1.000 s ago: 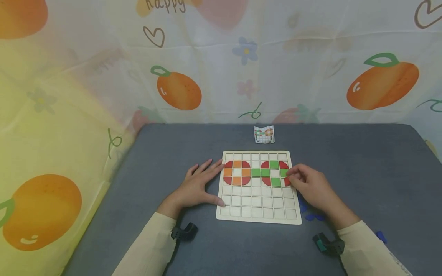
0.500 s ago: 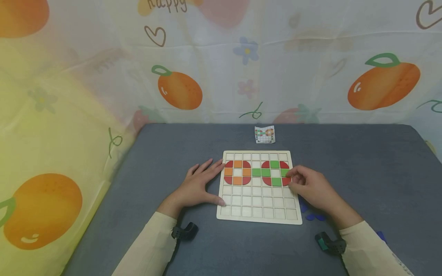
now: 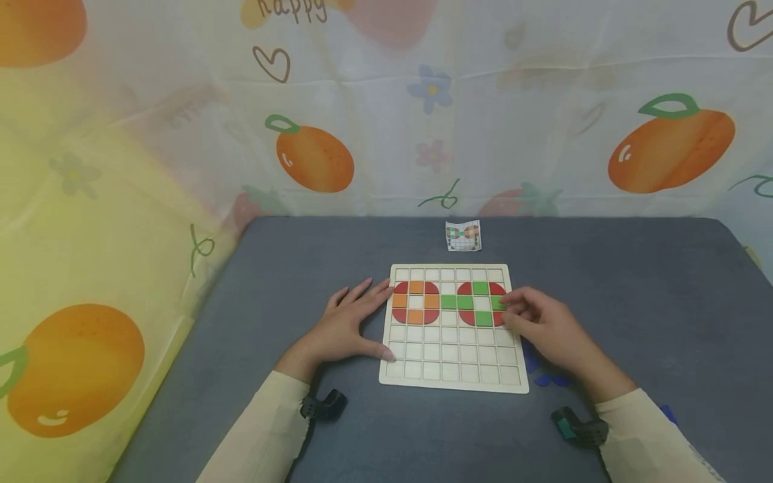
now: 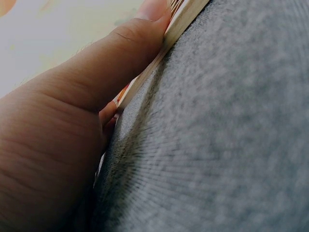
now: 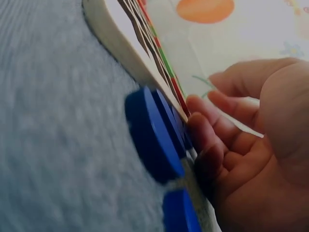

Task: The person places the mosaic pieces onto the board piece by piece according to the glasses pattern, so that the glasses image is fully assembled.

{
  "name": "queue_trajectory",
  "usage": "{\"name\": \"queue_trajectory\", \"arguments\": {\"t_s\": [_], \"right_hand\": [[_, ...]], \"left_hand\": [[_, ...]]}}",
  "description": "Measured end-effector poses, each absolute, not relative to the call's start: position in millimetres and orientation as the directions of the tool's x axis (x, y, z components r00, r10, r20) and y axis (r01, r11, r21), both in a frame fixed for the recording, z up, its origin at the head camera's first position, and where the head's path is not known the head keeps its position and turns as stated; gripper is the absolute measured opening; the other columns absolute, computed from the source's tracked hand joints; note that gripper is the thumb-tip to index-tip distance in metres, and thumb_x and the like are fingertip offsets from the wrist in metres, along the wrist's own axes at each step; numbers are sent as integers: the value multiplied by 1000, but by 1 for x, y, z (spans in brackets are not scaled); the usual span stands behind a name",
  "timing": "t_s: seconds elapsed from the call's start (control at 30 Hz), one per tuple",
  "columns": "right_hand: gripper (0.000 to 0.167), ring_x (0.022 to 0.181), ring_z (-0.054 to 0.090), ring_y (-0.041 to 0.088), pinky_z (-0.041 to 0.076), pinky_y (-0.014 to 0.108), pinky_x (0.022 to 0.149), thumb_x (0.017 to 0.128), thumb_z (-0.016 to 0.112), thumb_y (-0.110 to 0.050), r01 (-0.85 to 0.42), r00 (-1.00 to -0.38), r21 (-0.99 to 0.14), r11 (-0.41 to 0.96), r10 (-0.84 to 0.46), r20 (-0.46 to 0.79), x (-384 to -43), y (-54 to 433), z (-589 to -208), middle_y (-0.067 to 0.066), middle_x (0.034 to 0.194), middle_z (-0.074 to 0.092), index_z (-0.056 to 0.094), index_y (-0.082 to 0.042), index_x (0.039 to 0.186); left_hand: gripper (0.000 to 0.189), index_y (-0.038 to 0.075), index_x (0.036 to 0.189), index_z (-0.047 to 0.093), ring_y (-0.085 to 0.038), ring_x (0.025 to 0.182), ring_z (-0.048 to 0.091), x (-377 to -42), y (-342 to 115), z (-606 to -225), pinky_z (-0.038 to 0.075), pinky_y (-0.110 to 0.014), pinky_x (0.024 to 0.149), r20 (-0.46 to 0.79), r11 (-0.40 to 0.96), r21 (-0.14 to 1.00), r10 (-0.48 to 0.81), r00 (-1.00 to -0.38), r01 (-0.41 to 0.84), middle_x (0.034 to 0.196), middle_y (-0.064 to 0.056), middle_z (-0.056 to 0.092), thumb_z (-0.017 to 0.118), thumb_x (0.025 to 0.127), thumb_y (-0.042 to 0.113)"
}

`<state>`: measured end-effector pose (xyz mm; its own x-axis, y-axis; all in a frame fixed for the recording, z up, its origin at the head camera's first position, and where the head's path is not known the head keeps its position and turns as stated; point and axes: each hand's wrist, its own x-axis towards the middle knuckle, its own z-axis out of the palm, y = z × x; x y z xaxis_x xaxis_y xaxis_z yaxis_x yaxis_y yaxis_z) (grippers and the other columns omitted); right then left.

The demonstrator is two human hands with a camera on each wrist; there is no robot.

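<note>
A pale gridded board (image 3: 453, 371) lies on the table, its upper rows holding red, orange and green tiles in two rounded shapes. My left hand (image 3: 347, 329) is spread at its left edge, the thumb on the lower rim and fingertips by the upper tiles. In the left wrist view the thumb (image 4: 116, 58) rests on the board's edge. My right hand (image 3: 543, 329) is at the right edge, fingers loosely bent, with the fingertips over the end of a red corner tile (image 3: 498, 318). The right wrist view shows nothing gripped between its thumb and forefinger.
Several blue pieces (image 3: 543, 380) lie right of the board, partly under my right hand; another blue piece (image 3: 667, 414) is by the right sleeve. A small printed pattern card (image 3: 463, 236) lies beyond the board. Behind the table (image 3: 652, 268) hangs a fruit-print cloth (image 3: 386, 134).
The red corner tile at the right has shifted from slightly askew into line with its neighbours. My right hand has moved only slightly; the left hand stays on the board.
</note>
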<state>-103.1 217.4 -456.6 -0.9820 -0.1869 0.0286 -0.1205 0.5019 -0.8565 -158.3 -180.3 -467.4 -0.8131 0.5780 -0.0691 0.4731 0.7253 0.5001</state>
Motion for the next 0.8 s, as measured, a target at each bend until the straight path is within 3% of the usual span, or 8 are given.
{"name": "queue_trajectory", "arguments": {"t_s": [0.27, 0.53, 0.8], "right_hand": [[28, 90, 69, 23, 55, 30, 76, 111, 69, -18, -89, -983, -898, 431, -184, 9, -97, 233, -455, 9, 109, 74, 69, 2, 129], [30, 83, 58, 20, 50, 31, 69, 99, 84, -12, -166, -956, -817, 552, -293, -4, -89, 246, -454, 3, 105, 65, 74, -4, 126], [31, 90, 54, 18, 48, 32, 72, 98, 85, -13, -220, -934, -765, 605, -356, -13, -86, 249, -452, -1, 104, 59, 74, -7, 126]], "left_hand": [[128, 25, 175, 28, -21, 166, 5, -159, -178, -467, 2, -62, 125, -65, 721, 497, 585, -808, 483, 179, 12, 18, 89, 75, 75], [128, 26, 175, 27, -19, 166, 4, -160, -178, -469, 2, -61, 126, -71, 730, 488, 579, -812, 478, 179, 14, 17, 89, 74, 76], [128, 25, 175, 27, -20, 166, 4, -158, -180, -468, 2, -62, 125, -78, 733, 493, 573, -816, 468, 179, 13, 17, 89, 75, 74]]}}
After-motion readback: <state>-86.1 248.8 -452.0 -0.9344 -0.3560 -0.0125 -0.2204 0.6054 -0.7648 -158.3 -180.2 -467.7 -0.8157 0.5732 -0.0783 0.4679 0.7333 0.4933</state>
